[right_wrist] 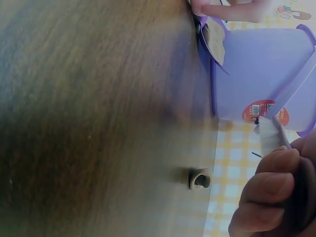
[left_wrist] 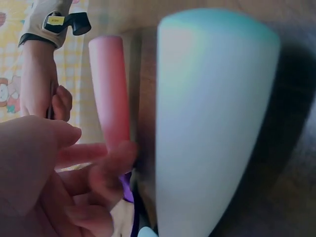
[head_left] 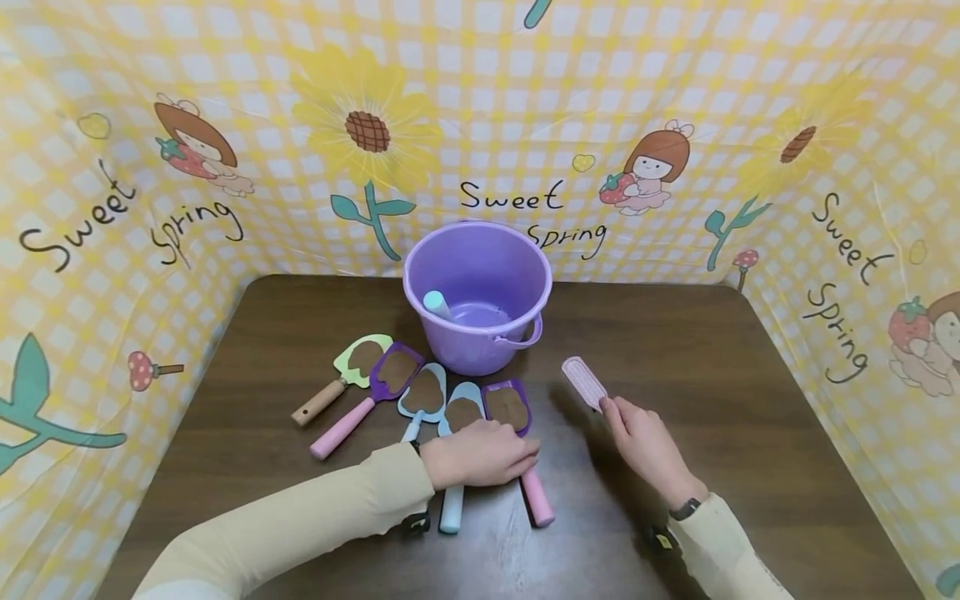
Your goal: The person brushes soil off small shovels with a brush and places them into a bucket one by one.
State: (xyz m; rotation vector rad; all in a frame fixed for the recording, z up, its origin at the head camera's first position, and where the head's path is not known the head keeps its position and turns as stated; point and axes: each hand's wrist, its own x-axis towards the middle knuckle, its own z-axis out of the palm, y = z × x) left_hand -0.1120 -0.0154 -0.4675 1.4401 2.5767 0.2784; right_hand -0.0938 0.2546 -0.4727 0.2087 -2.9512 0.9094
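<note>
My left hand (head_left: 482, 454) pinches a purple shovel (head_left: 507, 406) near its neck, its pink handle (left_wrist: 109, 89) pointing toward me. Brown material covers the middle of its flat head. In the right wrist view this head appears tilted. A light-blue shovel (head_left: 452, 508) lies partly under the left hand, its thick handle large in the left wrist view. Raised at the right, my right hand (head_left: 651, 442) grips a pink brush (head_left: 585, 383), whose pale bristles (right_wrist: 268, 136) show in the right wrist view.
A purple bucket (head_left: 480, 350) stands at the back, a light-blue handle (head_left: 435, 303) inside it. Left of the hands lie a green shovel (head_left: 347, 367), another purple shovel (head_left: 386, 385) and a blue shovel (head_left: 422, 396). A small tan ring-shaped thing (right_wrist: 200, 178) sits on the table.
</note>
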